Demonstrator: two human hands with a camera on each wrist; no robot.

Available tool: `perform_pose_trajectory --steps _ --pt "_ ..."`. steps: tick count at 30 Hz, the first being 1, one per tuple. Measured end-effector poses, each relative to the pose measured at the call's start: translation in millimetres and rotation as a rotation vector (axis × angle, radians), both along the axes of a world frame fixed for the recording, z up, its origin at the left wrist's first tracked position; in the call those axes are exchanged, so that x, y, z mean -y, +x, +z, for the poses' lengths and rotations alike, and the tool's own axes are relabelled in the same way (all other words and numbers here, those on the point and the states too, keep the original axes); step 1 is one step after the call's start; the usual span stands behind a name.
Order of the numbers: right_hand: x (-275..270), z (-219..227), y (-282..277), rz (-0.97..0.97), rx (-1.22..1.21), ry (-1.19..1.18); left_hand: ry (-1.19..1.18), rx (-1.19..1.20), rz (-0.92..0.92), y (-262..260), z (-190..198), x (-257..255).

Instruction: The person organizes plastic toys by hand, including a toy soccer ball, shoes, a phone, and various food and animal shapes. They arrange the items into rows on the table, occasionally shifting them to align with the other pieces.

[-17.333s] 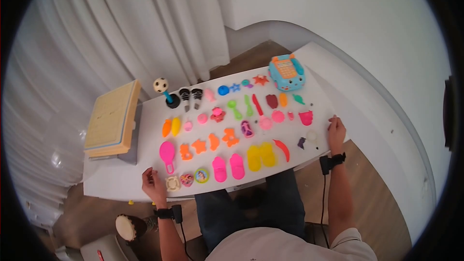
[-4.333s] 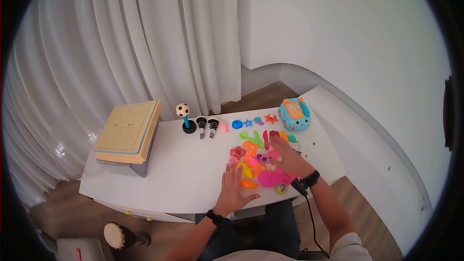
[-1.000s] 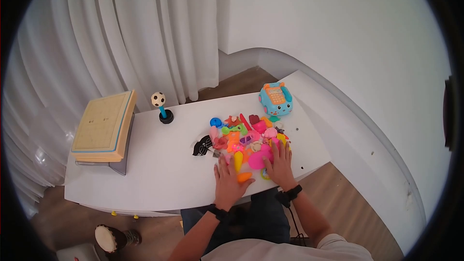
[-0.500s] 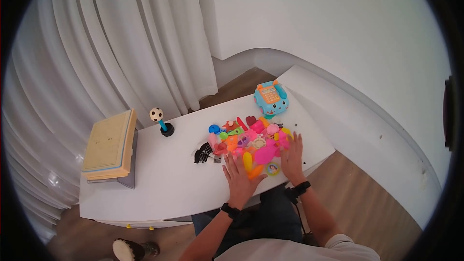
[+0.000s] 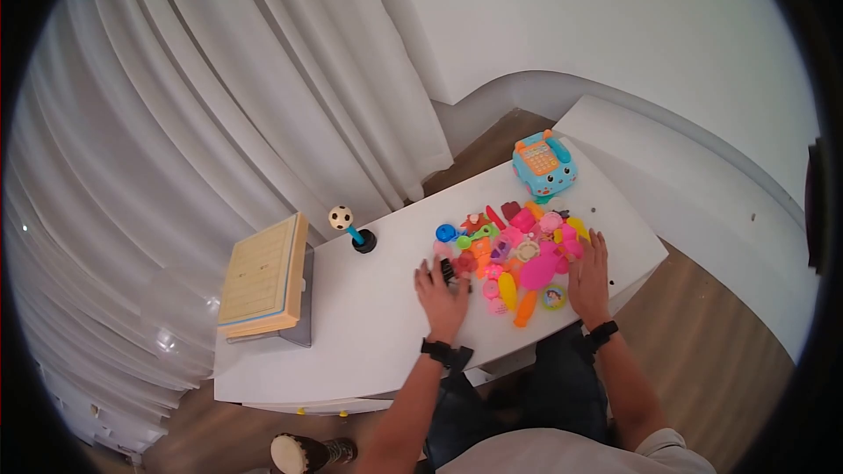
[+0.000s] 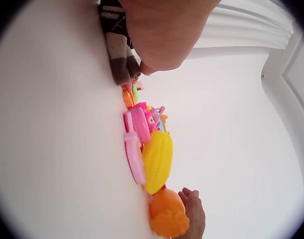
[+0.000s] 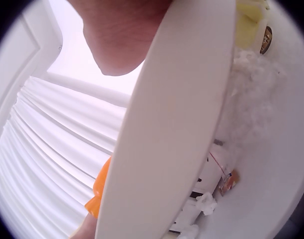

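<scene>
Many small toys lie heaped on the white table, among them a pink paddle [image 5: 540, 270], a yellow piece [image 5: 507, 292] [image 6: 158, 162], an orange piece [image 5: 526, 309] [image 6: 168, 214] and a round green-rimmed disc [image 5: 553, 298]. At the heap's left side my left hand [image 5: 443, 303] [image 6: 167, 30] touches the black-and-white socks [image 5: 448, 270] [image 6: 119, 55], fingers spread; its fingertips are mostly hidden in the left wrist view. Fingers extended, my right hand [image 5: 590, 281] [image 7: 124, 35] rests along the heap's right side, near the pink and yellow pieces.
A blue toy phone [image 5: 544, 167] stands at the back right, a football on a stand [image 5: 342, 218] at the back. Boxed boards [image 5: 263, 276] lean at the left. Below the table edge [image 7: 167, 119], a drawer holds a yellow toy [image 7: 249, 25]. A drum [image 5: 290, 454] is on the floor.
The spread-out toys have been drawn into one heap, the socks now against its left side. My left hand has gone from the heap's front to the socks. The head view has shifted.
</scene>
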State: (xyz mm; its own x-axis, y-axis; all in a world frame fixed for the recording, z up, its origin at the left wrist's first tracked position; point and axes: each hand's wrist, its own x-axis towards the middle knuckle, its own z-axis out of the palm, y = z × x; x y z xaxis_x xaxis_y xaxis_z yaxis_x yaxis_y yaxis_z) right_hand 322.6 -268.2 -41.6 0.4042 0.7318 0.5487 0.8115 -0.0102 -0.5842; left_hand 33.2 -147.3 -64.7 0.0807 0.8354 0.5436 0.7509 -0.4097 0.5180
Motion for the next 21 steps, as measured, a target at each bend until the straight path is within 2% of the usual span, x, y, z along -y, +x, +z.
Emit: perform_pose_trajectory --steps 5,8,11,15,17,19,21 --pt "0 5 -2 -0.001 -0.022 0.003 0.019 0.045 -0.047 26 9 21" --pt "-1 3 -1 -0.007 -0.007 0.013 -0.051 0.143 -0.095 29 13 26" --pt "-1 3 0 -0.005 -0.007 0.020 0.002 0.100 -0.054 24 24 29" --pt "-2 1 0 -0.006 -0.017 0.021 -0.002 0.144 -0.037 3 32 22" --pt "-1 2 0 -0.007 -0.011 0.014 -0.017 0.246 -0.014 -12 34 16" --pt "0 7 -1 0.003 -0.006 0.024 -0.025 0.230 0.009 -31 27 5" --pt "3 7 -3 0.006 -0.006 0.017 -0.055 0.311 0.031 -47 20 0"
